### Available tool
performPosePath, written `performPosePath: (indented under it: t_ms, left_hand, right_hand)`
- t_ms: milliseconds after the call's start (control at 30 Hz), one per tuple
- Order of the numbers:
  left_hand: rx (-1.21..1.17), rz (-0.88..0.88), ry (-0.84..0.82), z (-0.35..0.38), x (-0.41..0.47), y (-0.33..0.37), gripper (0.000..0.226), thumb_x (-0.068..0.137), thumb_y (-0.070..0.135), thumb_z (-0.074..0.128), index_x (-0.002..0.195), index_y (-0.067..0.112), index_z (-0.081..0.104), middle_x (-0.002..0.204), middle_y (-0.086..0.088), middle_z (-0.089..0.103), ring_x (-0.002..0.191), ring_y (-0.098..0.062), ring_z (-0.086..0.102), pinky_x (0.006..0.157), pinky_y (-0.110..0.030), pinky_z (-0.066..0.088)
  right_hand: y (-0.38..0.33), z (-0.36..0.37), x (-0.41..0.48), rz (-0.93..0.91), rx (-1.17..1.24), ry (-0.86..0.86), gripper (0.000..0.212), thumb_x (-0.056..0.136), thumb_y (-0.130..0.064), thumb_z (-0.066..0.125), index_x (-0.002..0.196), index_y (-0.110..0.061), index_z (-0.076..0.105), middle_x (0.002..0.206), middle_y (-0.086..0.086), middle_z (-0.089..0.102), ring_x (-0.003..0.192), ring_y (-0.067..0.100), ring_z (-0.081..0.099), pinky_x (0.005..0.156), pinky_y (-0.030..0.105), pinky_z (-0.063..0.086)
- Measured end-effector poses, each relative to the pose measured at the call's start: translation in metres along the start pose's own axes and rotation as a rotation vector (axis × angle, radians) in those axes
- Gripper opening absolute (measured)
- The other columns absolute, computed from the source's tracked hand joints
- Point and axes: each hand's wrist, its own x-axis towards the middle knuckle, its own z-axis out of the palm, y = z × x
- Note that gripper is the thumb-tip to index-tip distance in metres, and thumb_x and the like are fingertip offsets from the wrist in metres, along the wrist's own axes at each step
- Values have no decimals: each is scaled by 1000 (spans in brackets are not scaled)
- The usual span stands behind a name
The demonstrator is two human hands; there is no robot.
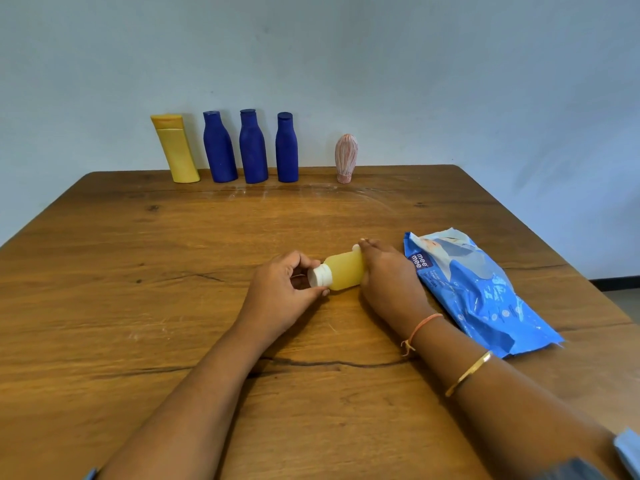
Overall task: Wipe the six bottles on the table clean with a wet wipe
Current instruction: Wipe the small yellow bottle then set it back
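Note:
A small pale yellow bottle [343, 270] with a white cap [321, 275] lies sideways at the table's middle. My left hand [284, 289] pinches the cap end between thumb and fingers. My right hand [388, 271] wraps the bottle's base; a bit of white wipe [356, 248] peeks out above its fingers. Along the far edge stand a yellow bottle [176, 149], three dark blue bottles [219, 148] [253, 148] [287, 148] and a small pink streaked bottle [346, 158], all upright.
A blue wet wipe pack [474, 289] lies flat just right of my right hand. The wooden table [138, 306] has dark cracks across its near half. A pale wall stands right behind the bottle row.

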Motion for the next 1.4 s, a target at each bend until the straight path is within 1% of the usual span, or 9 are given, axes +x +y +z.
performPosePath:
  t_ms: [233, 367, 467, 533, 667, 833, 1000, 1267, 1400]
  left_hand:
    - [5, 65, 13, -3, -2, -1, 17, 74, 8, 73, 84, 14, 63, 86, 3, 66, 83, -11, 62, 71, -19, 49]
    - [50, 121, 26, -4, 0, -3, 29, 67, 8, 80, 90, 14, 64, 94, 6, 64, 89, -8, 59, 78, -18, 48]
    - [90, 182, 27, -3, 2, -2, 34, 65, 6, 80, 95, 14, 65, 98, 10, 61, 91, -2, 57, 81, -5, 41]
    - [67, 168, 16, -3, 2, -3, 34, 69, 2, 77, 98, 15, 64, 101, 12, 59, 92, 5, 54, 82, -1, 38]
    - [-95, -26, -21, 1, 2, -5, 38, 73, 2, 73, 100, 24, 58, 107, 9, 63, 97, -4, 61, 81, -14, 49]
    - [-446, -249, -72, 2, 3, -5, 44, 70, -3, 75, 108, 13, 60, 109, -1, 66, 94, -5, 63, 75, -11, 51]
    - [-394, -169, -12, 2, 2, -5, 43, 68, -9, 74, 98, 20, 63, 104, 0, 67, 94, -6, 64, 79, -14, 52]
    - [-324, -65, 109, 1, -6, 3, 30, 77, 1, 70, 87, 29, 65, 84, 13, 69, 77, 7, 64, 69, -8, 49]
    - [-403, -93, 80, 3, -1, 1, 37, 68, -6, 76, 91, 20, 65, 92, 12, 67, 81, 9, 64, 76, -10, 51]
  right_hand:
    - [-50, 2, -21, -365, 48, -6, 54, 91, -7, 46, 142, -7, 31, 148, 9, 33, 137, 19, 27, 112, 21, 12]
    - [-36, -8, -12, -312, -36, -28, 55, 89, -17, 55, 140, -11, 37, 143, 4, 40, 129, 18, 37, 106, 25, 30]
    - [-16, -12, -6, -178, -62, -5, 51, 87, -11, 55, 137, -11, 42, 138, 4, 45, 123, 21, 44, 102, 31, 37]
    - [-9, -14, -7, -107, -31, 4, 47, 90, -7, 47, 136, -10, 43, 138, 4, 46, 122, 21, 44, 101, 31, 36]
    - [-11, -13, -13, -93, -50, 10, 46, 92, -8, 43, 138, -8, 41, 138, 6, 45, 122, 22, 44, 100, 30, 38]
    - [-21, -9, -20, -62, -87, -9, 49, 94, -12, 43, 141, -9, 33, 140, 6, 41, 125, 20, 41, 100, 28, 38]
    - [-39, -9, -25, -66, -7, -29, 48, 93, -12, 45, 140, -8, 36, 142, 7, 40, 129, 20, 39, 104, 30, 35]
    - [-58, 1, -32, -285, 28, -53, 57, 92, -5, 40, 146, -5, 20, 153, 13, 19, 143, 22, 13, 115, 27, 6]
    - [-35, -4, -29, -251, -22, -50, 56, 92, -11, 44, 145, -11, 26, 151, 7, 27, 139, 20, 25, 112, 29, 21]
